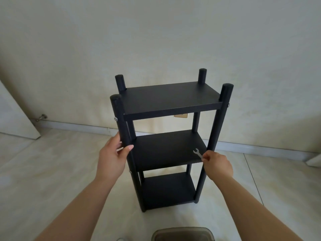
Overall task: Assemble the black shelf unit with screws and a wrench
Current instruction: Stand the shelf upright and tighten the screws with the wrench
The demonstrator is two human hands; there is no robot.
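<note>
Shelf unit: black shelf unit (171,136) stands upright on the pale tiled floor (52,162), close to the wall (156,40), with three boards fitted between four round posts.
Screws: I see silver screw heads on the outer faces of the front posts, one at the top left (115,118), one at the top right (228,105), and what looks like another low on the left post (130,171). Whether any screw sits at the middle board on the right I cannot tell.
Left hand: my left hand (113,156) grips the front left post (123,136) just above the middle board, thumb across the front and fingers curled round behind.
Right hand: my right hand (217,164) pinches the handle of the small silver wrench (197,153) between fingertips, beside the front right post (213,145) at the middle board's corner (199,159).
Wrench: its open jaw points up and away over the middle board and sits on no screw head.
Step in hand: I judge the frame to be nearly complete, and this looks like final tightening or checking, with the left hand steadying the unit.
Next move: I would need to bring the open jaw round to a screw head on the post's outer face, seat it square, and turn while the left hand keeps the unit from twisting.
Surroundings: a door stop (41,117) sits by the skirting at left, and a brownish translucent container (182,234) lies at the bottom edge.
</note>
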